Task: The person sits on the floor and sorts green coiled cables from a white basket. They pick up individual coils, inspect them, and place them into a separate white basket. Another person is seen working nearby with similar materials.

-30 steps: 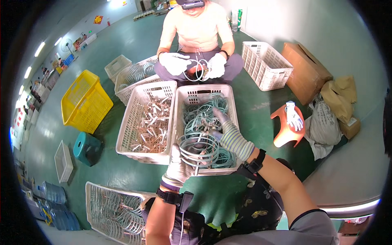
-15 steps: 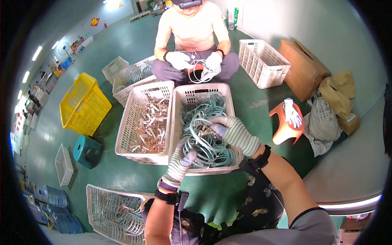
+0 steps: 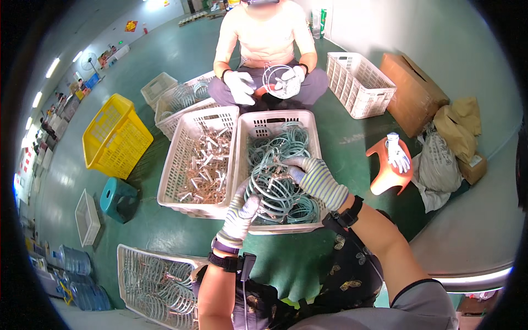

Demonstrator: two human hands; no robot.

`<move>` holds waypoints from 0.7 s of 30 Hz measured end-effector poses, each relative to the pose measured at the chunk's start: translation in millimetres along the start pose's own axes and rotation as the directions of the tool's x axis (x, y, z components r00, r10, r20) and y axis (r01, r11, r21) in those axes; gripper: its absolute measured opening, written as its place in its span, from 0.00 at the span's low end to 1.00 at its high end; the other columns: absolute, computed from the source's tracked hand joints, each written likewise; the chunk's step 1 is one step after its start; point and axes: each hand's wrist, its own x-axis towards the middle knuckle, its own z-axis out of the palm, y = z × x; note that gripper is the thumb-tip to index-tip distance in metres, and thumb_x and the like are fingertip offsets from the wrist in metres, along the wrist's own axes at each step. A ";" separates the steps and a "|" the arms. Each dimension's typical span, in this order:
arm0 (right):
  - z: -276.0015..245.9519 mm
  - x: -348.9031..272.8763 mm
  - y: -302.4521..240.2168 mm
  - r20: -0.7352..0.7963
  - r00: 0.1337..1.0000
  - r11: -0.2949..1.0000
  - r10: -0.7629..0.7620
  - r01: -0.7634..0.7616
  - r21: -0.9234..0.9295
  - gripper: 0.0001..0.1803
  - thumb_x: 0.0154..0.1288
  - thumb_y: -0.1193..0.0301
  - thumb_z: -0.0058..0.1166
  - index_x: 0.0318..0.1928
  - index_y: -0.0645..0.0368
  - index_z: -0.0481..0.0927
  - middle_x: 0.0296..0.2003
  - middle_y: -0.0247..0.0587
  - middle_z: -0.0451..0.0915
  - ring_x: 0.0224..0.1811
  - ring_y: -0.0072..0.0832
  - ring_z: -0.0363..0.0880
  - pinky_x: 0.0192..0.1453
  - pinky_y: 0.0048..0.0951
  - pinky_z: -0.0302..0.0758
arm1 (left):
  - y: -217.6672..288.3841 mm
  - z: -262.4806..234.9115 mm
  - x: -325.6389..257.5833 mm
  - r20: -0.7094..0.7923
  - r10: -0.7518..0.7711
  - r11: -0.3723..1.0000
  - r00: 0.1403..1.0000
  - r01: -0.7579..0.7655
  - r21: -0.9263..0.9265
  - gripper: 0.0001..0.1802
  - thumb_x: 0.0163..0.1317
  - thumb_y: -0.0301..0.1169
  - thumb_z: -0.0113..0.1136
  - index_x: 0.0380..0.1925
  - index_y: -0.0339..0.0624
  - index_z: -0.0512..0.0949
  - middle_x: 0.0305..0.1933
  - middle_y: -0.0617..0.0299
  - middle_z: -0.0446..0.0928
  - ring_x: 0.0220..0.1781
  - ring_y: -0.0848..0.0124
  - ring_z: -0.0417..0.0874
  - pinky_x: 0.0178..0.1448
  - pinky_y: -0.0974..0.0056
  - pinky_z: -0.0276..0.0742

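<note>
My left hand (image 3: 242, 212), in a striped work glove, grips the near edge of a coiled bundle of pale green wire rings (image 3: 270, 193). My right hand (image 3: 312, 175), gloved the same way, holds the bundle's far side. The bundle hangs just above a white plastic crate (image 3: 278, 118) full of more green wire coils. Beside it on the left stands a second white crate (image 3: 190, 129) with several small metal parts.
A person sits across the crates, gloved hands (image 3: 289, 82) on a wire ring. A yellow crate (image 3: 113, 137) and teal stool (image 3: 118, 198) lie left, an orange stool (image 3: 385, 173) with a glove right, a crate of coils (image 3: 157, 283) near my knee.
Both my hands have lifted the wire bundle slightly and shifted their grip; my right hand moved from the crate's middle onto the bundle's top. The person opposite raised a wire ring.
</note>
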 end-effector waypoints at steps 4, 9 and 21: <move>1.8 -5.4 -2.0 -0.062 0.998 0.999 -0.032 0.030 -0.027 0.14 0.67 0.74 0.52 0.51 0.63 0.83 0.39 0.49 0.86 0.41 0.31 0.86 0.49 0.31 0.80 | -0.4 2.0 1.3 -0.014 0.015 1.000 1.000 -0.015 0.025 0.43 0.62 0.48 0.68 0.70 0.39 0.61 0.63 0.58 0.73 0.59 0.68 0.75 0.61 0.64 0.74; -0.8 -3.6 -2.0 -0.084 0.996 0.996 0.002 -0.010 -0.085 0.14 0.70 0.73 0.50 0.52 0.60 0.83 0.39 0.45 0.87 0.39 0.29 0.87 0.45 0.28 0.81 | 13.6 12.2 -1.5 -0.008 0.012 0.997 1.000 -0.012 0.074 0.41 0.62 0.48 0.68 0.69 0.39 0.63 0.62 0.57 0.73 0.59 0.67 0.75 0.64 0.61 0.73; -17.5 4.9 26.4 0.357 0.932 0.966 0.058 -0.143 0.216 0.17 0.70 0.70 0.56 0.56 0.63 0.80 0.34 0.31 0.81 0.32 0.16 0.76 0.40 0.22 0.77 | -0.1 -1.7 5.4 0.014 0.108 0.990 0.994 -0.109 0.087 0.44 0.56 0.38 0.76 0.69 0.38 0.63 0.64 0.56 0.72 0.65 0.66 0.72 0.70 0.58 0.69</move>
